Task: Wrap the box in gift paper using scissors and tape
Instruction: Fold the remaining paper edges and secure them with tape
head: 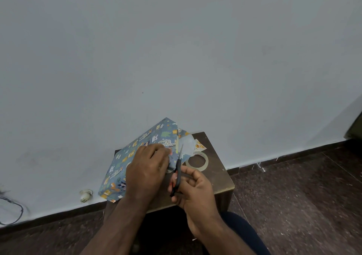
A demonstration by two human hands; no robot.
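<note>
Cable [13,209]: a dark loop is seen on the floor at the far left, against the wall.
Plug [85,195]: a small pale fitting is seen low on the wall, left of the table.
Wall [176,49]: the upper part of the view is filled by a plain pale grey surface, edged below by a dark skirting.
Gift paper [125,156]: a blue sheet printed with animals is spread over the left part of the table, its far corner raised against the wall and its near left corner hanging past the table edge. Whether the box is under it cannot be told.
Left hand [146,173]: it is laid palm down on the gift paper, the fingers bent and pressed onto the sheet near the blades; whether anything is pinched under them cannot be told.
Scissors [177,173]: black handles are held by the right hand, and the blades are pointed away from the person, over the right edge of the gift paper.
Right hand [193,190]: the fingers are curled round the scissors handles, just beside the left hand.
Tape [196,160]: a pale roll is laid flat on the table, just right of the blades.
Paper scrap [198,146]: a small printed piece is laid beyond the tape.
Table [219,176]: a small dark wooden top is set against the wall.
Floor [293,205]: dark speckled tiles are seen.
</note>
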